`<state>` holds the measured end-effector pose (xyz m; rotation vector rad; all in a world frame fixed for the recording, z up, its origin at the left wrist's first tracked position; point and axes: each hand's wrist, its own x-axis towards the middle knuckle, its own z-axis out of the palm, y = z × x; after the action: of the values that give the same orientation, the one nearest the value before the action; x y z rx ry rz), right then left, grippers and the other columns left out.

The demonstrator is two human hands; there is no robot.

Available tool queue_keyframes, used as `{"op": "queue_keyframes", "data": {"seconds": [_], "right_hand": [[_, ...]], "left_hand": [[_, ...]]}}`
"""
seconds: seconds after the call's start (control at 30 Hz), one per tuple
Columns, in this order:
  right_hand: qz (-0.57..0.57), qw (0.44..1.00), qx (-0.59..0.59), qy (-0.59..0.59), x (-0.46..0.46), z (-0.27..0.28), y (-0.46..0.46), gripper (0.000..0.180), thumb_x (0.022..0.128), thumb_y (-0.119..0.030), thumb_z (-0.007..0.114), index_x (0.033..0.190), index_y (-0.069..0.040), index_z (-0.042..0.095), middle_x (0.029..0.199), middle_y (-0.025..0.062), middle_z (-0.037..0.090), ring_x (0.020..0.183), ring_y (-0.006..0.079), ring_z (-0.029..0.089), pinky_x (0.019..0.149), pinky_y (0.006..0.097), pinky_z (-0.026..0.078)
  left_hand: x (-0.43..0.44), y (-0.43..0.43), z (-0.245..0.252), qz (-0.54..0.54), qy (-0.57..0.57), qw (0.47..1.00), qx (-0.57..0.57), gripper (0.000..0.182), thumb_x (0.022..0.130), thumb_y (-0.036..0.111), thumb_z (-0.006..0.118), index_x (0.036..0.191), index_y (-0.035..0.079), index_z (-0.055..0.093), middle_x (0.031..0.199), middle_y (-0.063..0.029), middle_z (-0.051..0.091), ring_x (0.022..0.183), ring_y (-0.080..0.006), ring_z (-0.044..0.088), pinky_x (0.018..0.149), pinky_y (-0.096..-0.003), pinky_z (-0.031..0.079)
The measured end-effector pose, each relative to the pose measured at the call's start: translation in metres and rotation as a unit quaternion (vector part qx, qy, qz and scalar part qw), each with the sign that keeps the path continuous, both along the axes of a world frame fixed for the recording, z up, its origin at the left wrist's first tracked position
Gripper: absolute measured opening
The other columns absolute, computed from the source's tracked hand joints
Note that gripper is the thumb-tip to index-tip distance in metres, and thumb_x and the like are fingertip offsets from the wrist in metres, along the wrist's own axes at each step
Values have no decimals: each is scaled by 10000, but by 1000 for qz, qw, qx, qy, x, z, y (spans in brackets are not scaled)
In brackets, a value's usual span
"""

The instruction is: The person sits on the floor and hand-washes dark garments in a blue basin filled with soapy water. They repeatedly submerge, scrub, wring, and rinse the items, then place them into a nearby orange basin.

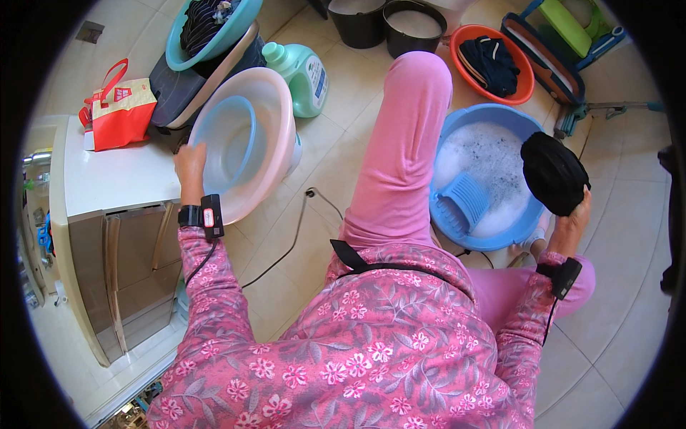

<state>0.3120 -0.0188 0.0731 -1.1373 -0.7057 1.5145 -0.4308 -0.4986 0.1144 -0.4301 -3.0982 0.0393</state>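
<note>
My right hand holds a black fabric item that looks like a cap by its lower right edge. It is raised over the right rim of a blue plastic basin. White suds with grey specks fill that basin, and a blue washboard leans inside it at the near left. At the far left, my left hand is curled at the left rim of a pale pink basin, its fingertips partly hidden. A smaller light-blue basin sits inside the pink one, which is tilted.
A white-topped cabinet bears a red and cream bag. Behind the pink basin stands a green detergent jug. Black buckets and a red basin with dark clothes stand farther off. A black cable crosses the floor.
</note>
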Motion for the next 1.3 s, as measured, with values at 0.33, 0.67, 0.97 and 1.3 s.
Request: {"op": "queue_keyframes", "data": {"seconds": [0.33, 0.67, 0.97, 1.3], "right_hand": [[-59, 996, -64, -7, -27, 10, -7, 396, 898, -280, 623, 1195, -19, 605, 1190, 118, 661, 1084, 280, 637, 967, 400, 513], [-43, 996, -74, 37, 15, 10, 3, 371, 899, -296, 623, 1183, -57, 622, 1169, 97, 673, 1061, 274, 648, 955, 404, 524], [59, 971, 29, 229, -12, 100, 0, 351, 941, -254, 552, 1208, -36, 613, 1226, 136, 649, 1148, 310, 607, 1033, 474, 464], [181, 927, 201, 261, -89, 206, 54, 300, 964, -239, 482, 1114, -40, 648, 1100, 95, 691, 1017, 224, 652, 950, 379, 513]], "left_hand": [[-37, -53, -53, 161, -175, 971, 7, 389, 710, 338, 647, 940, 36, 730, 1041, -190, 701, 1094, -367, 585, 977, -437, 371], [9, -65, 0, 61, -285, 843, 451, 234, 791, 196, 625, 901, 0, 564, 753, -166, 609, 493, -146, 475, 423, -237, 351], [62, 90, 122, 45, -308, 722, 618, 543, 826, 32, 561, 1357, 8, 454, 917, -91, 619, 565, -162, 555, 388, -255, 341], [262, 408, 126, -235, -472, 660, 536, 367, 816, 6, 559, 1181, -8, 525, 825, -89, 593, 487, -177, 564, 310, -282, 448]]}}
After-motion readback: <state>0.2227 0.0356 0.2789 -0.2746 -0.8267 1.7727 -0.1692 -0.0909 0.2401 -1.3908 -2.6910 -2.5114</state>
